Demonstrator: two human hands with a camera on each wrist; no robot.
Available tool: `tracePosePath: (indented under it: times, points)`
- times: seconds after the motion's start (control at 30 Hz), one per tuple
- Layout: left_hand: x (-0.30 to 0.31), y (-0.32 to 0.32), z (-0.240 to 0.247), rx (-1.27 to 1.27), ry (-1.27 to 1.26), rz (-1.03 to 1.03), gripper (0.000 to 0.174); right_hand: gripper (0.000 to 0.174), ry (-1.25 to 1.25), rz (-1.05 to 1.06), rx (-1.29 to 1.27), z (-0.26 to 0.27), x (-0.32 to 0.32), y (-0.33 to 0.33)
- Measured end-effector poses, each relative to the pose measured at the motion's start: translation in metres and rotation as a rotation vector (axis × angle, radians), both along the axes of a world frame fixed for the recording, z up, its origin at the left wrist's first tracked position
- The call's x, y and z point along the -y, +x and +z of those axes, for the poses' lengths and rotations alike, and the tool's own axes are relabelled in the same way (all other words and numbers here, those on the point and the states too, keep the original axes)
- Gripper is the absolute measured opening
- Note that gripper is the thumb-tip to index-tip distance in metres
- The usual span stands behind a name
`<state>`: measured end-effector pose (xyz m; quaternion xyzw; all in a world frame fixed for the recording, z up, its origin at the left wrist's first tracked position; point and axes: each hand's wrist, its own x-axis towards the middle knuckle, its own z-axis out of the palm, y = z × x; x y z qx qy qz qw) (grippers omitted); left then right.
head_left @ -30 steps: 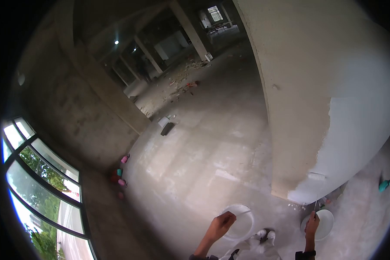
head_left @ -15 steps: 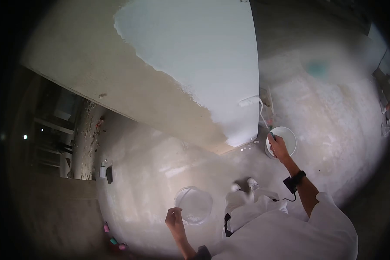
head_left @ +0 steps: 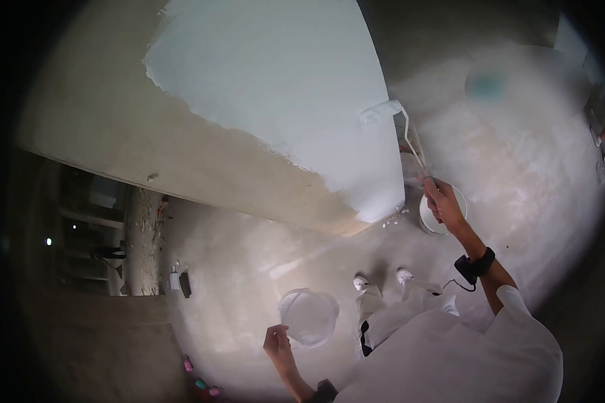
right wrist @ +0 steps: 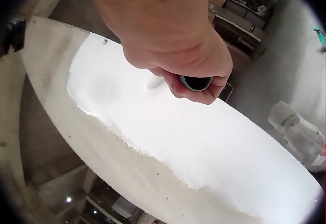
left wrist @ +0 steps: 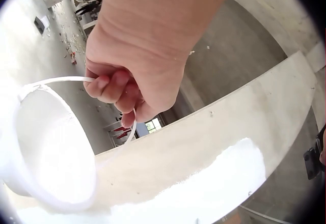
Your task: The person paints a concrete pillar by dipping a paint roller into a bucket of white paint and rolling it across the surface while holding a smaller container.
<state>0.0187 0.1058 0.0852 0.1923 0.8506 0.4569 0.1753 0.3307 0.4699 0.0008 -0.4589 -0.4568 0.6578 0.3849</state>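
My right hand (head_left: 444, 205) grips the handle of a paint roller (head_left: 379, 111). The roller's white sleeve lies at the right edge of the white-painted part of the wall (head_left: 296, 74). In the right wrist view, the handle's dark round end (right wrist: 196, 83) pokes out of my curled fingers. My left hand (head_left: 277, 341) holds a white bucket (head_left: 309, 317) by its thin bail handle (left wrist: 66, 78). The bucket hangs beside my legs, and the left wrist view looks into its bright mouth. Below my right hand, a second round white container (head_left: 464, 205) stands on the floor, partly covered by the hand.
Bare beige plaster (head_left: 228, 154) borders the white paint along a ragged edge. White crumbs (head_left: 395, 218) lie at the wall's foot, near my shoes (head_left: 405, 275). A clear plastic bag (right wrist: 298, 132) lies beside the wall. Pink and teal objects (head_left: 200, 384) sit at lower left.
The head view has swung right and down. The roller has gone higher on the wall, and my right hand has risen with it. My left hand still holds the bucket's bail handle.
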Motion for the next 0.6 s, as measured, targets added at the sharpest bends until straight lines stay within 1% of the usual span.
tracePosePath:
  times: [0.03, 0.2, 0.37, 0.4, 0.5, 0.53, 0.6]
  points:
    - [0.003, -0.001, -0.001, 0.024, 0.0, 0.029, 0.019, 0.045, 0.019, 0.012, 0.007, 0.012, -0.003, 0.002]
    - [0.003, -0.004, -0.004, 0.026, -0.053, -0.028, 0.018, 0.046, 0.167, 0.014, 0.043, 0.073, -0.024, 0.019]
    - [-0.008, -0.005, -0.008, -0.024, -0.138, -0.095, 0.017, 0.048, 0.337, -0.019, 0.211, 0.117, -0.051, 0.032]
    - [-0.008, -0.004, -0.013, -0.013, -0.141, -0.099, 0.018, 0.049, 0.368, -0.024, 0.289, 0.117, -0.056, 0.033]
    - [-0.006, 0.0, -0.022, 0.009, -0.114, -0.085, 0.019, 0.047, 0.444, -0.03, 0.279, 0.092, -0.061, 0.031]
    - [-0.006, 0.001, -0.025, 0.013, -0.142, -0.067, 0.019, 0.055, 0.391, 0.003, 0.351, 0.085, -0.061, 0.034]
    - [-0.007, 0.002, -0.024, 0.046, -0.149, -0.064, 0.02, 0.054, 0.327, -0.024, 0.367, 0.057, -0.055, 0.03]
